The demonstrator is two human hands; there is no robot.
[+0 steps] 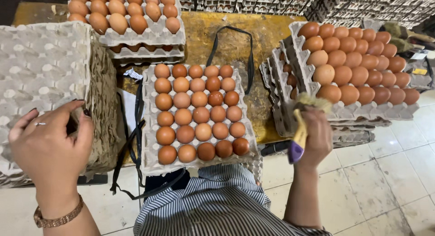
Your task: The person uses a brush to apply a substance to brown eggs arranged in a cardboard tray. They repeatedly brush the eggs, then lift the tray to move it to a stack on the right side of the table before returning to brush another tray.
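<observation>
A grey pulp tray [149, 127] full of brown eggs [199, 113] lies right in front of me on a yellow table. My left hand [50, 145] reaches onto the edge of a tall stack of empty pulp trays [41, 64] at the left, fingers curled on the top tray. My right hand [317, 136] grips a brush [300, 132] with a yellow and purple handle, bristles up, next to a stack of egg-filled trays [353, 68] at the right.
Another stack of filled egg trays [131, 18] stands at the back left. A black strap [136, 141] trails off the yellow table [235, 41]. More empty trays line the back wall. Pale floor tiles [385, 186] lie below right.
</observation>
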